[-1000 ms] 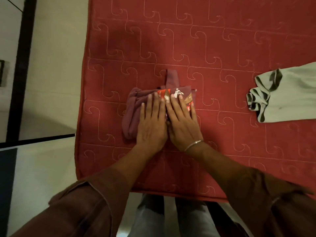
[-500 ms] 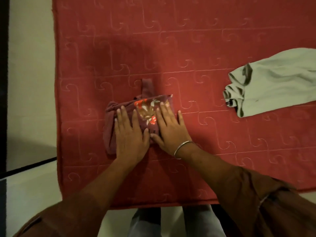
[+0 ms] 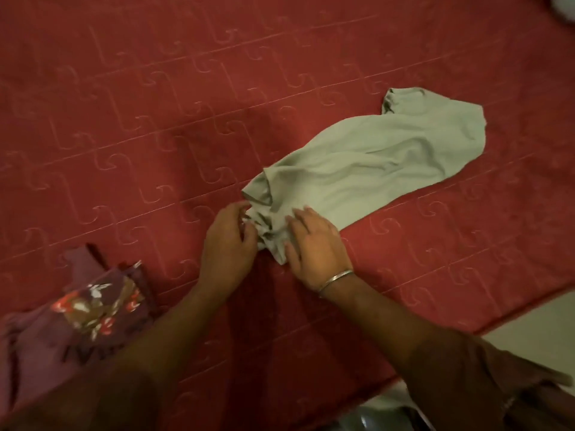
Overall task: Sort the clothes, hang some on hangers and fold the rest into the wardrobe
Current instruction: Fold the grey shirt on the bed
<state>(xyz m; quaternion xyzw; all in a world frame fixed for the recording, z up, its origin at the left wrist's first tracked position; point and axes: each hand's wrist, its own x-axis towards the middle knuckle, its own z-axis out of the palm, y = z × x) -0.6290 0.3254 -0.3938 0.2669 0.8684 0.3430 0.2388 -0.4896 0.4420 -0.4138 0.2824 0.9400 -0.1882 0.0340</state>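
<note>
A pale green garment (image 3: 382, 160) lies rumpled across the red quilted bedspread (image 3: 155, 104), stretching toward the upper right. My left hand (image 3: 228, 244) grips its bunched near end, fingers curled into the cloth. My right hand (image 3: 314, 244), with a metal bangle at the wrist, lies on the same end with fingers bent into the fabric. The folded maroon garment (image 3: 77, 315) with a floral print sits at the lower left, partly hidden by my left sleeve.
The bed's front edge runs diagonally at the lower right, with pale floor (image 3: 535, 331) beyond it. A small white object (image 3: 560, 7) shows at the top right corner.
Both hands left the folded maroon garment and moved right to the pale green garment, taking hold of its near end. The view shifted right with them.
</note>
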